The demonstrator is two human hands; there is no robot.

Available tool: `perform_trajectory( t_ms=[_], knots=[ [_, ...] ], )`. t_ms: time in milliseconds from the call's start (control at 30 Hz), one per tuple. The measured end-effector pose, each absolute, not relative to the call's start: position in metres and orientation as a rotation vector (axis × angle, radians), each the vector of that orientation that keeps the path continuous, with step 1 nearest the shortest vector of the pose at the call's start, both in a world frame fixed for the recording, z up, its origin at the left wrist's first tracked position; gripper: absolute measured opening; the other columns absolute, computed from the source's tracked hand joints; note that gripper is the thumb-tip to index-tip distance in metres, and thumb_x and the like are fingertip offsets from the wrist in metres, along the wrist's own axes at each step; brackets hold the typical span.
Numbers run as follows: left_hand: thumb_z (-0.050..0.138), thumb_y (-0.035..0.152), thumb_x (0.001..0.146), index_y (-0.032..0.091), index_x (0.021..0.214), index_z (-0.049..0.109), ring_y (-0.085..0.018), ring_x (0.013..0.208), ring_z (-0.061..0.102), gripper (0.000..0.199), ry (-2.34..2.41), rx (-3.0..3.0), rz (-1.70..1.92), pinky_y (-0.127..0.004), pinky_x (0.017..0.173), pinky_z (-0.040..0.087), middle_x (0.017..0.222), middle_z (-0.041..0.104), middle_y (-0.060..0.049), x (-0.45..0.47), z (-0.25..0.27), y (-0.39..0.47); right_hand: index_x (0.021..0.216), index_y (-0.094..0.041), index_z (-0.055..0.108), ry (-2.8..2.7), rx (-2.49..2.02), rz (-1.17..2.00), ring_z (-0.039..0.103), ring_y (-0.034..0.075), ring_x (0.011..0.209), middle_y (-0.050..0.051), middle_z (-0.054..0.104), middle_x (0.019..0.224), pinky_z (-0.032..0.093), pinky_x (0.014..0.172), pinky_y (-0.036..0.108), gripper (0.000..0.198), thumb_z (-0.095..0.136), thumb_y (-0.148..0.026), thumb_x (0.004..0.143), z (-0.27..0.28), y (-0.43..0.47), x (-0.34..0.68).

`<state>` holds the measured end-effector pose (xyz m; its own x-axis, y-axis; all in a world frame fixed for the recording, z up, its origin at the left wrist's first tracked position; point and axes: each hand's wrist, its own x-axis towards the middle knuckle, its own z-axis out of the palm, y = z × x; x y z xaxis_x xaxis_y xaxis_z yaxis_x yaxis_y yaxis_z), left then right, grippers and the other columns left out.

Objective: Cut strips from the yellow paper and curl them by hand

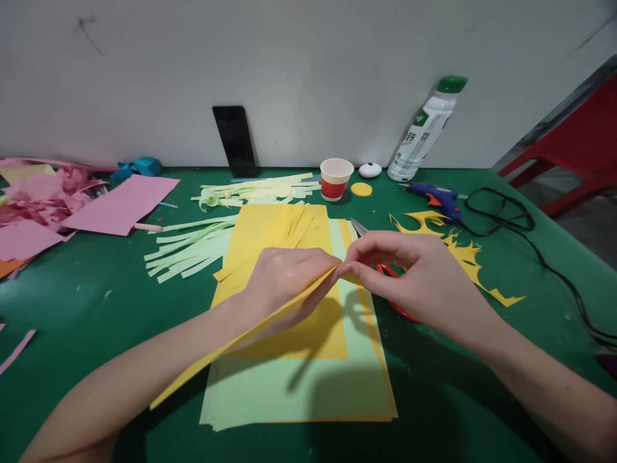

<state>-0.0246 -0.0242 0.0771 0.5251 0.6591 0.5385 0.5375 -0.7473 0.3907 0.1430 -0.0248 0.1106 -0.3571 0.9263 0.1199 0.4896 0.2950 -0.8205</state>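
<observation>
My left hand [289,273] grips a yellow paper strip [241,337], seen nearly edge-on, that slants down toward the lower left beneath my forearm. At the strip's upper right end, my right hand [409,263] pinches it between thumb and fingertips. Both hands meet there, above a stack of light green paper [299,392] with a yellow sheet [284,225] on top. Cut yellow strips [299,225] lie on that sheet. Scissors with red handles [400,312] rest on the table, partly hidden behind my right hand.
Fringed green paper [193,247] lies left of the stack, with pink paper [130,202] farther left. Behind stand a phone [234,141], a paper cup [336,180] and a leaning bottle [424,132]. A blue glue gun [436,196], its black cable and yellow scraps [467,257] lie right.
</observation>
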Motion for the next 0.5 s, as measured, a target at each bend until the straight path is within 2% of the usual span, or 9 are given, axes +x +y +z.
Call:
perform_trajectory(
  t_ms=[333,500],
  knots=[
    [0.04,0.027,0.089,0.017,0.068,0.059,-0.011,0.055,0.056,0.03,1.239,2.432,1.004,-0.022,0.053,0.039,0.061,0.062,0.0,-0.035,0.099,-0.022,0.064,-0.021,0.053,-2.026,-1.391,0.736,0.056,0.013,0.058,-0.001,0.06,0.063,0.043,0.055,0.025,0.008,0.051,-0.02,0.072,0.107,-0.013,0.153],
    [0.042,0.03,0.088,0.018,0.073,0.06,-0.01,0.058,0.057,0.027,1.253,2.346,1.111,-0.021,0.056,0.044,0.064,0.062,0.0,-0.043,0.099,-0.02,0.063,-0.02,0.053,-2.031,-1.526,0.697,0.055,0.015,0.058,0.001,0.06,0.061,0.042,0.056,0.029,0.009,0.051,-0.023,0.072,0.105,-0.006,0.161]
  ],
)
